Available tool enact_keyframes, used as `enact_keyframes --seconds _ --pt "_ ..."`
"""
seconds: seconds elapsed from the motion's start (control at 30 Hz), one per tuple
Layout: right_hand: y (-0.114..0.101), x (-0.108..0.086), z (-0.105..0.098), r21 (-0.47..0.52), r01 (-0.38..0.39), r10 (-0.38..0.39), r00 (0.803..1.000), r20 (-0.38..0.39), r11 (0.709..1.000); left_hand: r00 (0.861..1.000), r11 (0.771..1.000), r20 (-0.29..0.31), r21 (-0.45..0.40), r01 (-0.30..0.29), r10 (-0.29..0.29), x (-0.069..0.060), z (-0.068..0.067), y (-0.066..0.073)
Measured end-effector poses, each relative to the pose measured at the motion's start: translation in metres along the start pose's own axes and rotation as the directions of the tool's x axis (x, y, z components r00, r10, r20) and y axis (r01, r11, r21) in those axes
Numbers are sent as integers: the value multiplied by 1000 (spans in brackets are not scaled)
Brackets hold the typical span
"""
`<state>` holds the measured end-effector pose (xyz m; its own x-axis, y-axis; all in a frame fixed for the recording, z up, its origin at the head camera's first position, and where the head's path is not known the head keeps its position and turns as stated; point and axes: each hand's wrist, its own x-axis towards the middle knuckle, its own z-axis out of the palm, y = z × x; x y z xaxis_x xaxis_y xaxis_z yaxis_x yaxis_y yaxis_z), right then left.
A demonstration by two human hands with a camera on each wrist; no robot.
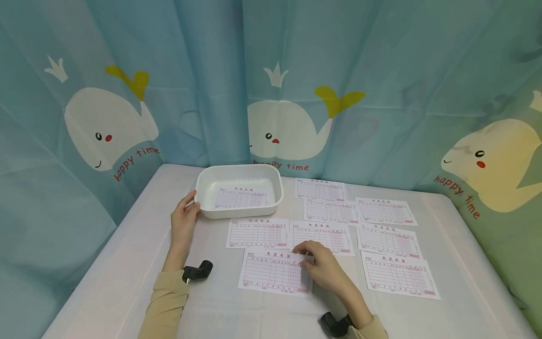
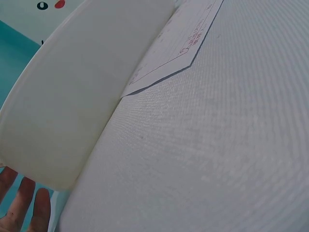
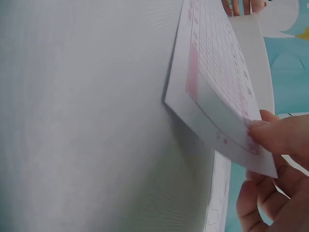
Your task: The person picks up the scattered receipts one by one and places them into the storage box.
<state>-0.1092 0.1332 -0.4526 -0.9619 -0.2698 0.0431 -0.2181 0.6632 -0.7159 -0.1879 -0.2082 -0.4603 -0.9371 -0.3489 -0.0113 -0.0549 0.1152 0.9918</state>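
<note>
My right hand (image 1: 322,266) pinches the right edge of a receipt slip (image 1: 271,272) between thumb and fingers. In the right wrist view, that slip (image 3: 207,92) bends upward at the thumb (image 3: 280,133), its gripped corner lifted off the cloth. At the left end of a white plastic basin (image 1: 239,213), my left hand (image 1: 184,219) touches the outer wall and rim. Fairly straight fingers (image 2: 21,200) show there in the left wrist view. Inside the basin lies one receipt slip (image 1: 241,198).
Two slips (image 1: 258,233) (image 1: 322,237) lie between basin and right hand. Several more slips (image 1: 400,274) are spread over the right of the white-covered table (image 1: 220,310). A blue whale-print curtain (image 1: 220,84) hangs behind. Each wrist wears a black camera (image 1: 198,271).
</note>
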Motion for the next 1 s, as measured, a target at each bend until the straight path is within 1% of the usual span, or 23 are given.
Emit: enact_keyframes --seconds 0.27,0.4,0.53,0.7,0.87,1.0 --pt "-3 -2 -5 28 5 -3 998 -67 1000 1000 1000 9 -21 6 -5 -1 -1 1" --pt "-3 -1 -6 73 -5 12 996 -90 997 1000 1000 8 -20 10 -10 -1 0 1" --pt "-3 -1 -8 104 5 6 994 -108 995 1000 1000 5 -18 17 -17 0 0 1" --pt "-5 0 -9 124 52 -34 989 -142 991 1000 1000 2 -4 23 -23 0 0 1" --pt "-7 2 -11 160 88 -62 985 -158 983 1000 1000 1 6 26 -26 0 0 2" --pt "-9 6 -13 165 141 -111 978 -179 976 1000 1000 2 -3 30 -30 0 0 1"
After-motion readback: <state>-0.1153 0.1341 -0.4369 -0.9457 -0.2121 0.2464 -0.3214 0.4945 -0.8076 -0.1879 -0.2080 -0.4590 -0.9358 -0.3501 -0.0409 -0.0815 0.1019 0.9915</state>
